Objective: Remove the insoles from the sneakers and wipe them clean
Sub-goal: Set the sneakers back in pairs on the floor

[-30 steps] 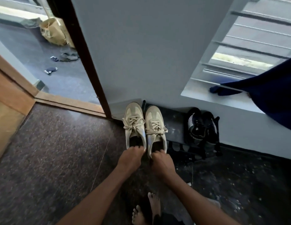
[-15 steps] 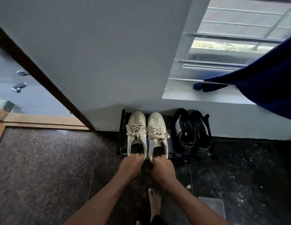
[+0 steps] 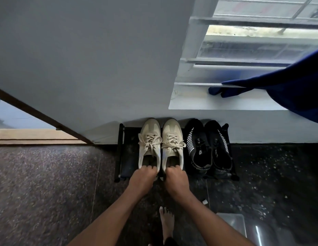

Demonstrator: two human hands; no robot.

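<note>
The cream lace-up sneakers [image 3: 150, 132] sit on a low black shoe rack [image 3: 121, 150], toes pointing away, heels nearest. The left hand [image 3: 142, 179] grips the left heel, and the right hand [image 3: 176, 180] grips the right heel.

Beige laced sneakers [image 3: 150, 137] stand paired upright on the black rack [image 3: 127, 153].

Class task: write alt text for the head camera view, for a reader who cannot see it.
A person's left hand and right hand each hold the heel of one laced beige fabric sneaker on a low black shoe rack. Black knit shoes with white stripes sit beside them, below a window with a dark blue curtain.
</note>
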